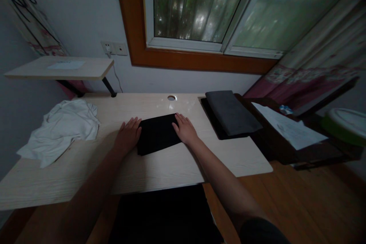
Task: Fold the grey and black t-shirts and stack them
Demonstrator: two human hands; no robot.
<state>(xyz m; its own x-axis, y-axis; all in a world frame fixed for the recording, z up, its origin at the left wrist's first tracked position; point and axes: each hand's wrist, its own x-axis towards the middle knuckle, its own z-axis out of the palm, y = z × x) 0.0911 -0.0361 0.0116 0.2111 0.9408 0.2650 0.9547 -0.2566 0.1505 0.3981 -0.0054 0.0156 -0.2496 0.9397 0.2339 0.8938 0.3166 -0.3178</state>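
A flat black rectangle, apparently a folded black cloth [158, 134], lies on the light wooden desk [171, 171] in front of me. My left hand [128, 134] rests at its left edge, fingers stretched out and pointing away from me. At the opposite edge, my right hand [185, 129] lies flat, with its fingertips on the far right corner and the thumb over the black surface. Neither hand is wrapped around anything. The dark colour hides any folds or layers.
A crumpled white cloth [68, 122] lies at the left, near a raised shelf [34, 69]. Toward the right edge a dark grey folded piece [230, 112] rests on a black flat one [210, 120]. Beyond the desk, papers [288, 127] lie on dark furniture.
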